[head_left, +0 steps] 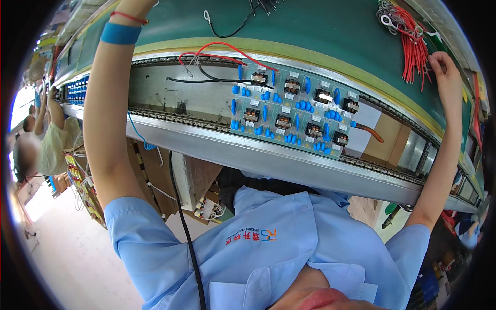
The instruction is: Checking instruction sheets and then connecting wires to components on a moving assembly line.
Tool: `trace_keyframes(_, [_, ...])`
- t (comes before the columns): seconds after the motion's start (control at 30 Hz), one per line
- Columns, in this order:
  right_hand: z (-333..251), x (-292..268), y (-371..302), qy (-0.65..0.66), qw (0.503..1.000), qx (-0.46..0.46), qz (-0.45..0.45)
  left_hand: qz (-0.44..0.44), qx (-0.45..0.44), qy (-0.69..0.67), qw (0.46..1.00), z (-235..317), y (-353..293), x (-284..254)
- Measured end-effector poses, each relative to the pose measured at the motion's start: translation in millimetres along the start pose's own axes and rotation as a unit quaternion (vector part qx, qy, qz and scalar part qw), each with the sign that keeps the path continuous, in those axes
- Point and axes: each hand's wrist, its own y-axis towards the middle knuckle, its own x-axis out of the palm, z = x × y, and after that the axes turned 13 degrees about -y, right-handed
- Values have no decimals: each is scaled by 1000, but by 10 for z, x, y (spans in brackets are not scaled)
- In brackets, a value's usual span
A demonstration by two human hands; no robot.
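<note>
Beside the bundle of red wires (413, 54) with ring terminals at the upper right is my right hand (445, 66), its thumb and forefinger closed on what looks like a red wire. My left arm reaches past the upper left edge. Only the base of my left hand (135, 6) shows above a blue wristband (120, 34), and its fingers are out of the picture. Between my arms, a circuit board panel (278, 105) with blue discs and copper coils rests on the conveyor rails. A red wire (222, 44) and a black wire (206, 79) trail off its upper left.
The conveyor's metal rail (206, 147) runs across in front of me. Black wires (264, 6) lie on the green work surface (320, 26) beyond it. A brown-sleeved wire (371, 132) sticks out at the panel's right. Another person (54, 137) is at the far left.
</note>
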Motion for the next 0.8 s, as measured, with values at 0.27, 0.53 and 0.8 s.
trace_keyframes(0.27, [-302,-14,2,25,999,-9,-39,-134,31,65,988,940,-187,322])
trace_keyframes(0.53, [10,6,100,23,999,-20,-10,-176,130,104,970,1030,-485,628])
trace_keyframes(0.8, [295,-209,117,57,998,12,-31,-197,152,153,956,1066,-517,687])
